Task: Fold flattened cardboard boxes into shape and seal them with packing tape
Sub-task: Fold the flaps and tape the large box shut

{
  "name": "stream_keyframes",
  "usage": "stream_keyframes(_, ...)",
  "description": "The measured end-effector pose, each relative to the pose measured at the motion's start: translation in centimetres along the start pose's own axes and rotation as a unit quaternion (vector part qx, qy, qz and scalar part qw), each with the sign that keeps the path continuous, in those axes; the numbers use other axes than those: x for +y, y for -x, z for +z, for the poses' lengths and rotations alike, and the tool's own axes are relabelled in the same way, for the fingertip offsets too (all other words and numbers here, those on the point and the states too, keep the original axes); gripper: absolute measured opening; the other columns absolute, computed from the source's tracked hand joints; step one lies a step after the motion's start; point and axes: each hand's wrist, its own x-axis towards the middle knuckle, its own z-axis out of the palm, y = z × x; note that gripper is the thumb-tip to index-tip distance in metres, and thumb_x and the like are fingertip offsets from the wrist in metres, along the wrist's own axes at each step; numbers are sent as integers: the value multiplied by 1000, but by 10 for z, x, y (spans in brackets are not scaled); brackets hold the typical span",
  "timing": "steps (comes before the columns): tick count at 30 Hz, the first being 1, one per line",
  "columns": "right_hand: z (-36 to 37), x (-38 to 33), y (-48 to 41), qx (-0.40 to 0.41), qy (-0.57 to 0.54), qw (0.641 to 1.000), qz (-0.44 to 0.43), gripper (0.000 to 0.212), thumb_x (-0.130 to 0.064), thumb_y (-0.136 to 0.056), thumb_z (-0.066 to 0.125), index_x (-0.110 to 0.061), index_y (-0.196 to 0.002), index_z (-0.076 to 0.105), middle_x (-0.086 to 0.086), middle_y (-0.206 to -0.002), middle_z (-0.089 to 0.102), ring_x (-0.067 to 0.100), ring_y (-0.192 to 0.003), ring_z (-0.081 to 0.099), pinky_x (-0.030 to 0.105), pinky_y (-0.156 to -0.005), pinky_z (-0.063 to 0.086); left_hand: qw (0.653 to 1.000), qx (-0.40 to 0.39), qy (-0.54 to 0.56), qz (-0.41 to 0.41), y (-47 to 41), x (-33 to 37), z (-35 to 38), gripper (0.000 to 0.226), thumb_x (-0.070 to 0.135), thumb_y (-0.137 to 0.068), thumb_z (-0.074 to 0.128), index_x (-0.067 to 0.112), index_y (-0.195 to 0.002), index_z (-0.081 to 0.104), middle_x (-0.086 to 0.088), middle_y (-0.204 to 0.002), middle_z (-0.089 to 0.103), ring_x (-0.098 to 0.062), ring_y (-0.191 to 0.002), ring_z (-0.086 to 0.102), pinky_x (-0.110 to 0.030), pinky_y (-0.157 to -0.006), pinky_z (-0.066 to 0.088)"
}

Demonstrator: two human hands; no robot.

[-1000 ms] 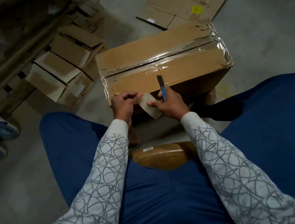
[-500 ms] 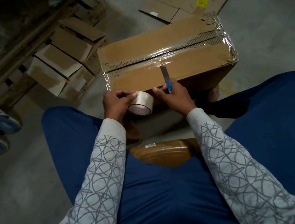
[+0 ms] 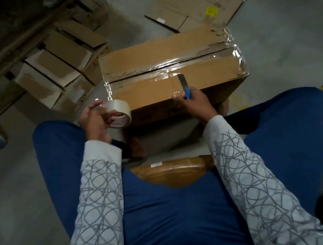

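The left hand (image 3: 94,120) grips the tape roll (image 3: 120,115), fingers curled round its rim, and has carried it out to the left, clear of the near left corner of the cardboard box (image 3: 208,78). A second ago the roll sat between both hands at the box's near edge; now the hands are well apart. The right hand (image 3: 193,104) stays by that edge, closed round the blue utility knife (image 3: 185,86), whose blade points up over the box top. No strip of tape can be seen running from roll to box, so the tape looks cut free. Clear tape (image 3: 170,70) already covers the centre seam and wraps down both ends. My judgement is that this face is sealed and the box is ready to be turned or set aside. More flattened cardboard (image 3: 195,3) lies on the floor (image 3: 286,27) beyond.
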Motion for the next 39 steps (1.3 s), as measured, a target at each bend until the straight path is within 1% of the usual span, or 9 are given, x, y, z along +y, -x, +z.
stream_keyframes(3, -24, -7, -14, 5, 5, 1000, -6, 24, -43, -93, 66, -22, -96, 54, 8, -105, 66, 24, -98, 65, 44, -91, 56, 996, 16, 78, 33, -8, 7, -1, 23, -10, -93, 48, 4, -107, 58, -2, -66, 69, -15, -58, 68, -23, -58, 55)
stream_keyframes(6, -54, -10, -34, 19, 10, 1000, 0, 24, -41, -94, 66, -21, -99, 54, 9, -109, 68, 23, -100, 67, 46, -93, 55, 989, 29, 130, 58, -14, 14, 9, 30, -10, -93, 46, -1, -118, 59, -23, -97, 69, -23, -69, 71, -32, -73, 61)
stream_keyframes(12, -104, 29, -60, 64, 59, 995, 45, 23, -43, -91, 68, -22, -88, 56, 10, -102, 70, 27, -98, 68, 46, -90, 55, 979, 77, 65, 178, -18, 20, 13, 24, -8, -97, 48, 2, -109, 67, -5, -107, 68, -29, -78, 72, -41, -77, 63)
stream_keyframes(20, -114, 54, -63, 156, 152, 976, 8, 25, -35, -94, 66, -14, -98, 53, 6, -95, 58, 24, -92, 56, 31, -77, 38, 988, 114, -28, 98, -59, -17, 12, 36, -9, -89, 49, 17, -95, 73, -16, -109, 72, -19, -87, 71, -25, -78, 59)
stream_keyframes(23, -113, 60, -67, 207, 212, 955, -8, 31, -33, -91, 69, -10, -106, 55, 14, -114, 57, 31, -112, 52, 40, -92, 43, 981, 115, -151, 32, -111, -65, -7, 10, 29, -81, 63, 28, -86, 72, -6, -102, 72, -23, -91, 71, -36, -85, 61)
stream_keyframes(25, -114, 64, -68, 255, 237, 937, 20, 42, -35, -89, 70, -7, -115, 54, 19, -133, 45, 37, -129, 38, 46, -103, 38, 967, 119, -222, -21, -167, -109, -28, 53, 63, -58, 62, 22, -90, 73, -7, -109, 70, -33, -97, 70, -54, -88, 59)
stream_keyframes(33, -127, 89, -71, 262, 6, 964, 34, 56, -32, -82, 80, -8, -124, 50, 13, -133, 41, 24, -127, 40, 36, -108, 39, 966, 79, -213, -121, -176, -142, -33, 124, 103, -27, 58, 22, -120, 64, -9, -116, 70, -38, -104, 69, -62, -94, 52)
stream_keyframes(36, -138, 79, -71, 306, -107, 946, 6, 46, -18, -79, 81, -14, -113, 51, 3, -115, 54, 17, -107, 56, 39, -98, 51, 984, 72, -139, -85, -177, -122, -33, 118, 100, -25, 67, 26, -118, 64, -4, -112, 72, -34, -108, 68, -60, -97, 52)
stream_keyframes(39, -152, 59, -70, 308, -216, 926, -38, 42, -8, -80, 78, -15, -111, 51, 5, -115, 58, 18, -109, 60, 37, -98, 53, 995, 44, -85, 15, -122, -57, -14, 85, 77, -57, 81, 21, -118, 64, -5, -118, 70, -27, -107, 68, -50, -94, 56)
